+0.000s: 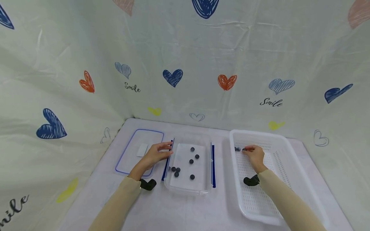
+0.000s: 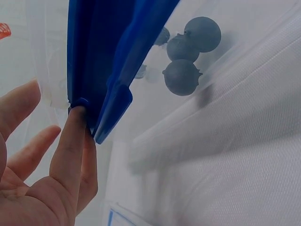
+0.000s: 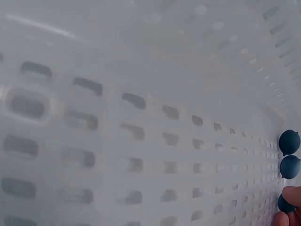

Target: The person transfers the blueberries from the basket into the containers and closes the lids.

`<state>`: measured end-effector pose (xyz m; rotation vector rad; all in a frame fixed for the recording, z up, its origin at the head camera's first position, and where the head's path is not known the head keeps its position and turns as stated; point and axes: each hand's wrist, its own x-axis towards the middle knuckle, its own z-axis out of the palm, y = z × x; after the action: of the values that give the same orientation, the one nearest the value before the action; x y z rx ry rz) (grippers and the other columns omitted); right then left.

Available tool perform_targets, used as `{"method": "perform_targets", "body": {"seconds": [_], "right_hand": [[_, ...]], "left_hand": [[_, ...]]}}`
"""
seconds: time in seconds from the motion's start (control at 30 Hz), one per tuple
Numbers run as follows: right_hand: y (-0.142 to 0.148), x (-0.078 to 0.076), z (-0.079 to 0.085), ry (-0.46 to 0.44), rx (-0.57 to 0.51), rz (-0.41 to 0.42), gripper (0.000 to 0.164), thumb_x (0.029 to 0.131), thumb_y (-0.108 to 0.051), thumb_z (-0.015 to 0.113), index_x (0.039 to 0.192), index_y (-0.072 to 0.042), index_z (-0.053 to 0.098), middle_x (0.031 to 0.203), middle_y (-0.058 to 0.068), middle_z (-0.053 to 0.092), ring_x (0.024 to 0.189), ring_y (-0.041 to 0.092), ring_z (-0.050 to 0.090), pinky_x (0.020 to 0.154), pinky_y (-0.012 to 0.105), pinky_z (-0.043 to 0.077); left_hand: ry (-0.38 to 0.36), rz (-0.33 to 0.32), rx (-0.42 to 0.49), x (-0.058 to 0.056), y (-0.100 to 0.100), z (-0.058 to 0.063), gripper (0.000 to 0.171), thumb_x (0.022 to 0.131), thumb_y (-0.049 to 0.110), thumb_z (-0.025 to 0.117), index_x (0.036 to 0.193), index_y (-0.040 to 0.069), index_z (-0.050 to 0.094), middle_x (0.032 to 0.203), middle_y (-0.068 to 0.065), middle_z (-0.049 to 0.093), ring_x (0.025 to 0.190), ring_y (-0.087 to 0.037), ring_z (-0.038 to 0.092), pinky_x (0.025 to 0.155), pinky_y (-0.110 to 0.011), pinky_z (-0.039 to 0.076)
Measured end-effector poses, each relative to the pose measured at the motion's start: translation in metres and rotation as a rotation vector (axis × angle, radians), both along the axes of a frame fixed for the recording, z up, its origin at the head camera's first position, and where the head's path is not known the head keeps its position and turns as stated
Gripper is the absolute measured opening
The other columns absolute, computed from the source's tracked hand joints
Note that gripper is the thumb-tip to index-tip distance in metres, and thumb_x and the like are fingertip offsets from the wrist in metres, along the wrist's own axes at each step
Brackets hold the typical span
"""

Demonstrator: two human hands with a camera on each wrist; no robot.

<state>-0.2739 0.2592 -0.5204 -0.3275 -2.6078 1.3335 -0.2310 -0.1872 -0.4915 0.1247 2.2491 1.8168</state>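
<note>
My left hand (image 1: 154, 155) is at the left side of a clear plastic container (image 1: 188, 192), its extended fingertips touching the blue side latch (image 2: 101, 52). Several small dark blue balls (image 1: 192, 177) lie scattered inside, some clustered near the left wall. Inside the white perforated basket (image 1: 241, 202), my right hand (image 1: 255, 157) pinches a dark blue ball (image 3: 285, 205) between thumb and fingers. Just beyond these fingers, two more balls (image 3: 289, 142) with tiny nubs sit against the basket's far left wall.
A clear lid with a blue rim (image 1: 125, 150) lies flat left of the container, a white label (image 1: 142, 150) on it. Along the container's right side another blue latch (image 1: 213, 166) hangs outward. A curtain printed with hearts (image 1: 172, 78) rises behind the white-covered table (image 1: 150, 211).
</note>
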Motion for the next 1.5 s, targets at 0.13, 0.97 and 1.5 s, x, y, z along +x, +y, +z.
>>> {"method": "perform_targets", "body": {"seconds": [0.13,0.97,1.5], "right_hand": [[0.001,0.002,0.001,-0.014,0.009,0.001,0.023,0.082,0.002,0.076,0.101,0.013,0.069,0.095,0.024,0.068,0.091,0.035,0.061,0.063,0.018,0.045],[0.006,0.005,0.03,-0.055,-0.112,0.035,0.025,0.088,-0.006,0.073,0.106,0.011,0.068,0.119,0.026,0.058,0.115,0.039,0.05,0.089,0.049,0.047],[0.0,0.021,0.081,0.001,-0.21,0.095,0.03,0.087,-0.008,0.076,0.108,0.011,0.066,0.123,0.021,0.056,0.131,0.034,0.04,0.104,0.053,0.038]], "left_hand": [[0.011,-0.01,0.007,0.0,0.0,-0.002,0.059,0.094,0.014,0.072,0.145,-0.001,0.048,0.139,-0.029,0.05,0.121,-0.035,0.057,0.096,-0.038,0.053],[0.003,0.004,-0.009,0.002,-0.003,0.001,0.058,0.094,0.015,0.072,0.146,0.003,0.049,0.138,-0.024,0.053,0.121,-0.032,0.057,0.097,-0.039,0.052],[0.02,-0.018,-0.019,0.0,-0.001,0.001,0.058,0.095,0.016,0.071,0.146,0.002,0.048,0.14,-0.026,0.051,0.125,-0.036,0.053,0.099,-0.041,0.051]]}}
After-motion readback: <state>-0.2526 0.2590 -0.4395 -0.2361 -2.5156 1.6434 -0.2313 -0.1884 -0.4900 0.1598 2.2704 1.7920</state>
